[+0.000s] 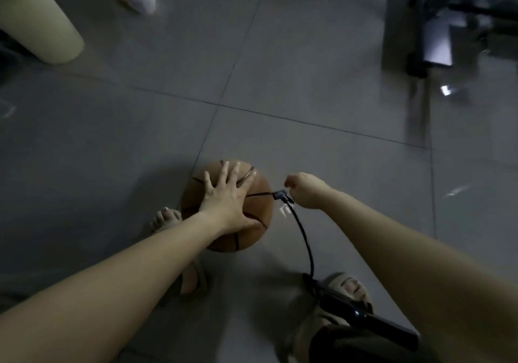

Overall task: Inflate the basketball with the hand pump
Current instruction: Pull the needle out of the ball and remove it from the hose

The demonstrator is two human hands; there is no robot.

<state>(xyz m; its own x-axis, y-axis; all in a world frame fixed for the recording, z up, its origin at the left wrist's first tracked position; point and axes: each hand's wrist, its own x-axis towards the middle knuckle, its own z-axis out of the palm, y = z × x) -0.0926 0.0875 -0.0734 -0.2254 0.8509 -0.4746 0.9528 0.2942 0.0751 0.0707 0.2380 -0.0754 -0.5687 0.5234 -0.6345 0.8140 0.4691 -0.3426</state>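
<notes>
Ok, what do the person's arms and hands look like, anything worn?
Both forearms are bare, no sleeves in view. The left hand and right hand wear no gloves; no watch, bracelet or ring shows, though the picture is dim and blurred.

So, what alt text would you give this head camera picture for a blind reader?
A person's left hand presses flat on a basketball on a grey tiled floor, while the right hand is at the connector of a black hose at the ball's side. The hose runs back to a hand pump by a sandalled foot.
</notes>
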